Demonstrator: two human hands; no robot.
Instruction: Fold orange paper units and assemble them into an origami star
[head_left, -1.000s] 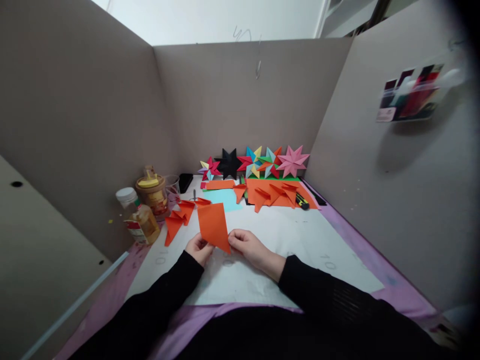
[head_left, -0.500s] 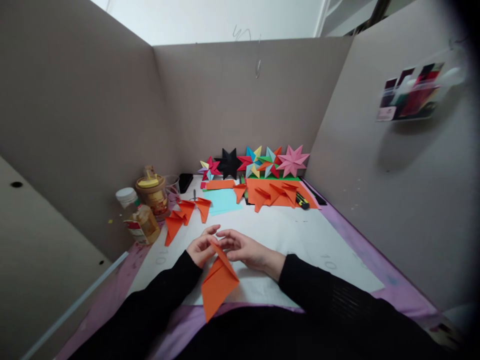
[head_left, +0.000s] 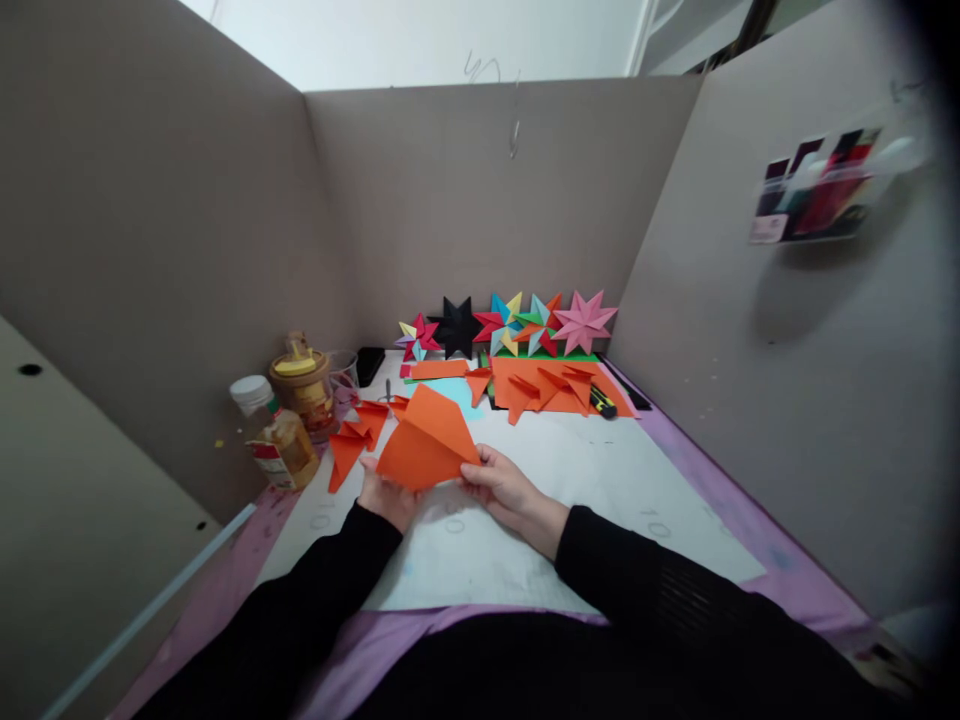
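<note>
An orange sheet of origami paper [head_left: 427, 440], creased and partly folded, is held up between both hands above the white table sheet. My left hand [head_left: 390, 497] is closed on its lower left edge, with most of the fingers hidden behind it. My right hand [head_left: 510, 490] pinches the lower right corner between thumb and fingers. Folded orange paper pieces [head_left: 347, 450] lie just left of the held paper. More folded orange pieces [head_left: 523, 395] rest at the back on a flat orange sheet [head_left: 555, 405].
Finished paper stars [head_left: 585, 322] lean along the back wall. A yellow-black utility knife [head_left: 603, 402] lies at the back right. At the left stand a glue bottle [head_left: 281, 450], a lidded pot [head_left: 301, 390] and a clear cup [head_left: 343, 370]. Grey partitions enclose three sides.
The orange paper has swung up from pointing toward my body to pointing away, and is spread wider. My right hand has taken hold of its right corner.
</note>
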